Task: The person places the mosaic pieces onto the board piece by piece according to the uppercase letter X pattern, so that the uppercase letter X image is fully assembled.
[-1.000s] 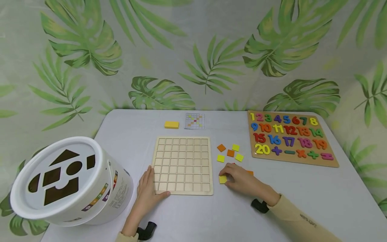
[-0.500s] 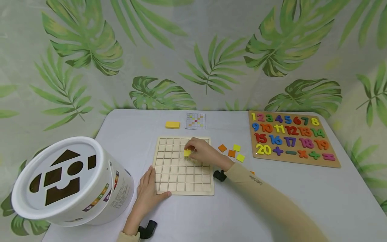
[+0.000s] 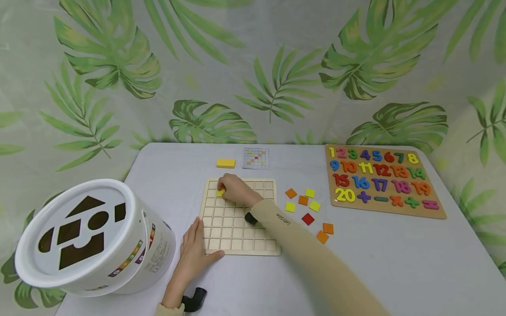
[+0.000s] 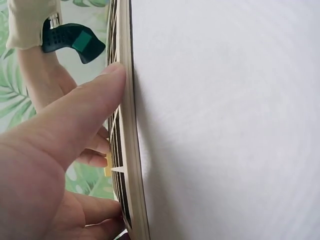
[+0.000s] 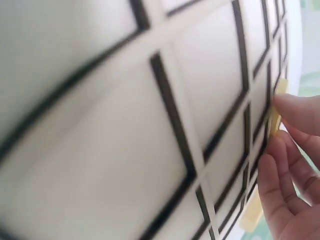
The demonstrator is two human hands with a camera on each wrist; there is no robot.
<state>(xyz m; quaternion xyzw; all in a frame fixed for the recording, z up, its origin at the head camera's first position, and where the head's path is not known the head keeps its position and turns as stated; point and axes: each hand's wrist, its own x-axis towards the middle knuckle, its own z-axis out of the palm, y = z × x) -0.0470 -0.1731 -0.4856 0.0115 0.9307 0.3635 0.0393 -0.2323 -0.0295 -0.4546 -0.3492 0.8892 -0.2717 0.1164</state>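
Note:
My right hand (image 3: 237, 189) pinches a yellow square tile (image 3: 220, 192) over the upper left cells of a wooden grid board (image 3: 237, 232). In the right wrist view, thumb and fingers hold the tile (image 5: 276, 112) at the grid's surface; whether it sits inside a cell I cannot tell. With fingers straight, my left hand (image 3: 193, 248) rests at the board's lower left corner. Its thumb lies on the near edge, as the left wrist view also shows. Right of the board lie loose tiles: a red tile (image 3: 308, 219), several orange ones (image 3: 303, 200) and several yellow ones (image 3: 290, 206).
Behind the board are a yellow block (image 3: 225, 163) and a small printed card (image 3: 256, 158) with a coloured grid pattern. A white lidded bucket (image 3: 158, 250) stands at the left. A number puzzle board (image 3: 336, 204) lies at the back right.
My right hand has picked up the yellow tile beside the board and carried it left and away from me to the board's upper left. The left hand has stayed put.

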